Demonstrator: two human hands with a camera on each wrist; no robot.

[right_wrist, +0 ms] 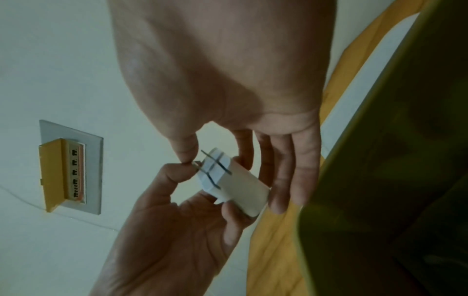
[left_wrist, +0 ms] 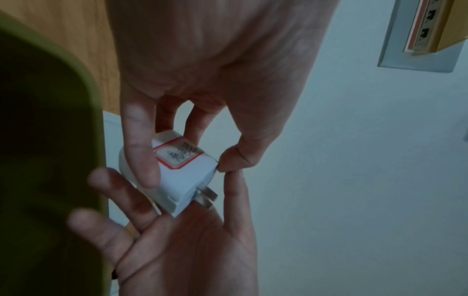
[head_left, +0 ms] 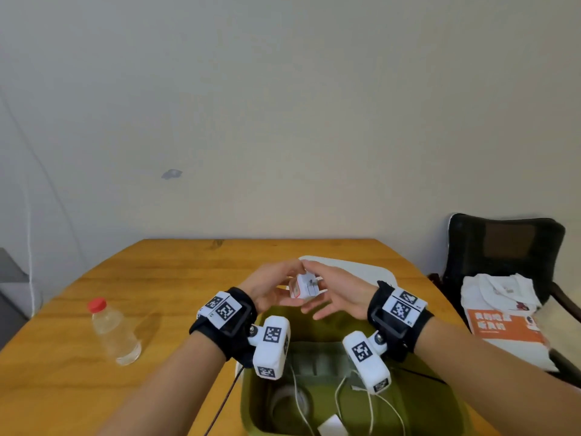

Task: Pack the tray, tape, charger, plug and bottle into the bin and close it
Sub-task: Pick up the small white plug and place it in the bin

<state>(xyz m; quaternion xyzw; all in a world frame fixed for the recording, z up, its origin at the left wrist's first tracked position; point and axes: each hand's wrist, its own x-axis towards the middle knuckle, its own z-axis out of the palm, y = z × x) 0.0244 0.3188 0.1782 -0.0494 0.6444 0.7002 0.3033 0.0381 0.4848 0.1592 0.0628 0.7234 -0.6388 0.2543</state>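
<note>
Above the far end of the green bin [head_left: 251, 413] both hands hold a white plug [head_left: 305, 286] with a red-framed label [left_wrist: 179, 156] and metal prongs [right_wrist: 215, 168]. My left hand [head_left: 273, 284] grips the plug's body between thumb and fingers. My right hand [head_left: 336, 291] has its thumb on a prong and its fingers behind the body, the other fingers spread. Inside the bin lie a grey tray [head_left: 317, 360], a tape roll [head_left: 290, 404] and a white charger [head_left: 331, 426] with its cable. A clear bottle [head_left: 114, 332] with a red cap stands on the table at the left.
The white lid [head_left: 361, 269] lies on the wooden table [head_left: 157, 278] behind the bin. A black chair [head_left: 503, 247] at the right carries white and orange bags [head_left: 509, 319]. A wall socket panel [right_wrist: 70, 166] is behind the table.
</note>
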